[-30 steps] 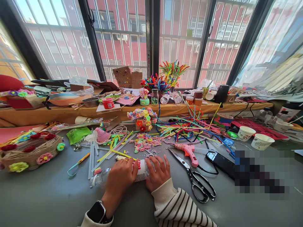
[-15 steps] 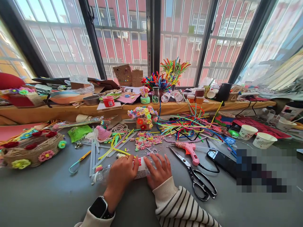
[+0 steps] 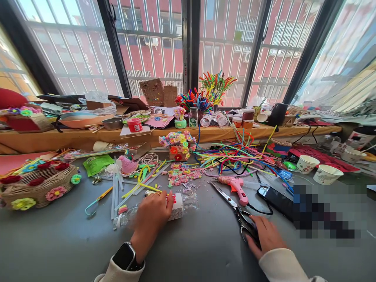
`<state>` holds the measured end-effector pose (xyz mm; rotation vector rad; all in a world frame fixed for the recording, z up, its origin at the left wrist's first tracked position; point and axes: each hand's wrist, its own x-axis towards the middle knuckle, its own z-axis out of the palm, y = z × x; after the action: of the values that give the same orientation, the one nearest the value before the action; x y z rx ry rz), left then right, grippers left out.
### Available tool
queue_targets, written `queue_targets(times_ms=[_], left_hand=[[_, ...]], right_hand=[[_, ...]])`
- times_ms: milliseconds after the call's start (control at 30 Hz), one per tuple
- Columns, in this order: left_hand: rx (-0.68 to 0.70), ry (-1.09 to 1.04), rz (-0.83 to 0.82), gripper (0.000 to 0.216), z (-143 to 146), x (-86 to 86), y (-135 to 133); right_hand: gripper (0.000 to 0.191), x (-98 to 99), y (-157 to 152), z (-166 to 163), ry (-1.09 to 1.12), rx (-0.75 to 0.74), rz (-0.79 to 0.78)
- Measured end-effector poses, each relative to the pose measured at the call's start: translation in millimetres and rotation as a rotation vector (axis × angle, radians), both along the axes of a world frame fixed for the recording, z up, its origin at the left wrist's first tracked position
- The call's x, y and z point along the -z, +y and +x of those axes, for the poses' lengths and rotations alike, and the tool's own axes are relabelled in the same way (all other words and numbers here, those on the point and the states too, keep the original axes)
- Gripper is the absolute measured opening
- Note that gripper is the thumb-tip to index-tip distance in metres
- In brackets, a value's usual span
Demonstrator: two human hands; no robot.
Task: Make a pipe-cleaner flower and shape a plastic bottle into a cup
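Note:
A clear plastic bottle [image 3: 179, 205] with a white and red label lies on its side on the grey table [image 3: 58, 246]. My left hand [image 3: 152, 217] rests over the bottle's middle with the fingers curled on it; a ring is on one finger and a dark watch on the wrist. My right hand [image 3: 264, 235] lies on the black handles of the large scissors [image 3: 235, 209], fingers bent over the loops. The scissor blades point up and left, slightly apart.
A pink glue gun [image 3: 235, 186] and a phone [image 3: 274, 199] lie just beyond the scissors. Pipe cleaners [image 3: 237, 154], a woven basket [image 3: 35, 186] with flowers, glue sticks [image 3: 114, 192], paper cups [image 3: 326, 174] and small scissors [image 3: 188, 188] crowd the table.
My right hand left the bottle and moved right and nearer to me, onto the handles of the large scissors. My left hand stayed on the bottle.

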<state>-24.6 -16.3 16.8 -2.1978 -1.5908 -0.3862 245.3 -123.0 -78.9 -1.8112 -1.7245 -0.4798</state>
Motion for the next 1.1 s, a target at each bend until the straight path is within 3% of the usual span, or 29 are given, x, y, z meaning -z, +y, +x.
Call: queue_targets(times_ms=[100, 200, 267, 367, 467, 600, 733, 833, 933, 1100], left_hand=[[0.006, 0.007, 0.007, 0.040, -0.8, 1.6, 0.2], [0.025, 0.015, 0.003, 0.039, -2.0, 2.7, 0.4], [0.048, 0.015, 0.001, 0.038, -3.0, 3.0, 0.0], [0.076, 0.015, -0.004, 0.038, -4.4, 2.6, -1.4], [0.078, 0.015, -0.024, 0.038, -5.1, 1.9, -3.0], [0.075, 0.027, -0.069, 0.040, -4.7, -0.7, -4.6], [0.086, 0.034, -0.177, 0.044, -6.0, -5.8, -4.3], [0.152, 0.013, -0.280, 0.048, -10.4, -9.3, -3.7], [0.192, -0.009, -0.365, 0.059, -16.2, -11.8, -4.3], [0.244, 0.019, -0.454, 0.066, -20.7, -15.1, -6.2]], right_hand=[[0.025, 2.6, -6.1, 10.4, -0.007, -0.021, -0.134], [0.021, -12.2, 2.9, 2.9, -0.038, 0.041, -0.334], [0.022, -30.0, 13.7, -4.9, -0.020, 0.108, -0.540], [0.033, -56.3, 28.3, -12.3, 0.135, 0.179, -0.983], [0.028, -67.6, 33.3, -12.6, 0.171, 0.134, -1.039], [0.015, -59.2, 26.6, -11.2, 0.435, 0.001, -0.994], [0.023, -48.4, 14.2, -13.5, 1.103, -0.092, -1.037], [0.041, -47.1, 3.4, -15.9, 1.565, -0.171, -1.026], [0.049, -48.4, -7.1, -20.0, 1.684, -0.241, -1.006], [0.044, -47.0, -22.0, -29.8, 1.640, -0.407, -0.933]])
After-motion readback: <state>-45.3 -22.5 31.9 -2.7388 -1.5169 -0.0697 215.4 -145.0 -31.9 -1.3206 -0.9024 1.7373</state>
